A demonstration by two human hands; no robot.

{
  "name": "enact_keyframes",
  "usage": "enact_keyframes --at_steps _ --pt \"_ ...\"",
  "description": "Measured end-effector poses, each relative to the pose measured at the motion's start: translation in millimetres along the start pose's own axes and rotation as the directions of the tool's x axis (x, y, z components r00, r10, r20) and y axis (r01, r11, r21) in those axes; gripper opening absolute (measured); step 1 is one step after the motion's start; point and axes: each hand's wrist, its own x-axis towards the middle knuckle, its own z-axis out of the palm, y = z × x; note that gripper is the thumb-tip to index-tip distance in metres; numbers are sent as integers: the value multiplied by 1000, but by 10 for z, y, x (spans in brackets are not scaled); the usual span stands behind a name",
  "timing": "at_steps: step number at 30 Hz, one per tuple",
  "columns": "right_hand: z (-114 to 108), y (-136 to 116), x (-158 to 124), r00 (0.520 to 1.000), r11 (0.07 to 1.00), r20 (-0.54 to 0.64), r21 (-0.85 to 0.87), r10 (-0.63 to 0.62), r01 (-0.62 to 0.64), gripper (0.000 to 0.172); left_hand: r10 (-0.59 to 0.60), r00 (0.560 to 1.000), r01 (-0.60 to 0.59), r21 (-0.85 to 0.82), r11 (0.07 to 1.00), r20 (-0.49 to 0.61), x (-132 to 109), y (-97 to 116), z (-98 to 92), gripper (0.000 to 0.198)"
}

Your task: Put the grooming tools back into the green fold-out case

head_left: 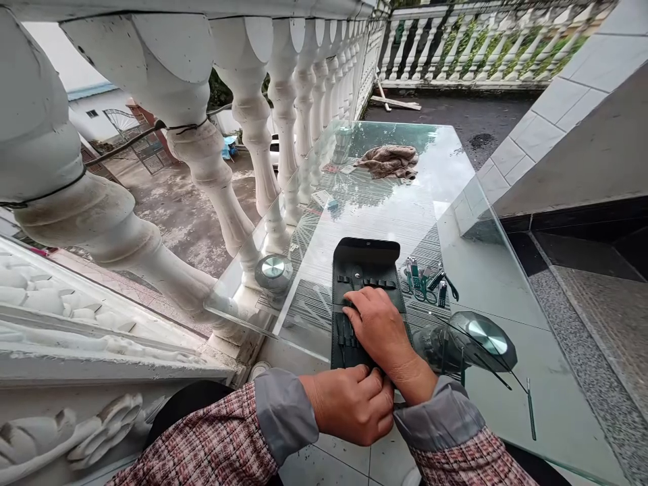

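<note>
An open black case (367,253) with elastic loops lies on the glass table, its near end at the table's front edge. My right hand (379,331) rests over the middle of the case with fingers bent; what its fingertips hold, if anything, is hidden. At the near end my left hand (354,403) is closed, its fingers at the case's lower edge, and what it grips is hard to make out. Right of the case lie nail clippers (414,273) and other small green-handled tools. A thin green tool (530,410) lies at the right.
A crumpled brown cloth (389,162) lies toward the far end of the glass table (511,307). Round metal discs (274,268) show at the table's left and right. White balusters (202,162) line the left side. A tiled wall slants at the right.
</note>
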Motion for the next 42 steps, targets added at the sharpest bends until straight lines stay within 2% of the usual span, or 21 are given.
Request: enact_keyframes --at_steps 6,13,17,20,22,24,27,30,32,35,42 --pt "2 45 8 997 997 17 14 81 -82 24 9 999 -10 19 1000 33 -5 4 -9 20" --pt "-16 110 9 995 995 67 56 77 -80 16 -2 1000 4 49 999 -30 -15 6 5 24" --pt "-31 136 -1 993 996 96 42 71 -75 10 7 1000 -6 41 999 -26 -13 4 2 23" --pt "-94 175 7 994 975 45 197 95 -102 12 18 1000 -18 45 999 4 -7 -2 -21 22" --pt "-168 216 12 985 906 -7 396 170 -153 16 17 1000 -18 51 999 12 -5 -5 -37 22" --pt "-245 257 3 959 779 2 583 282 -230 25 15 1000 -15 55 998 4 -7 -5 -44 22" --pt "-304 291 -40 916 575 127 743 380 -342 34 16 1000 -17 58 998 11 -11 3 -34 21" --pt "-274 289 -91 889 442 231 801 395 -404 37 11 1000 -13 57 998 28 -15 14 -12 21" --pt "-240 275 -112 878 401 247 816 409 -416 39 6 1000 -7 60 998 23 -17 18 -3 21" --pt "-209 237 -119 872 387 234 825 429 -412 42 5 1000 -5 60 998 10 -18 17 1 22" --pt "-127 68 -62 894 383 220 844 390 -375 35 14 1000 -16 43 999 27 -23 15 19 21"
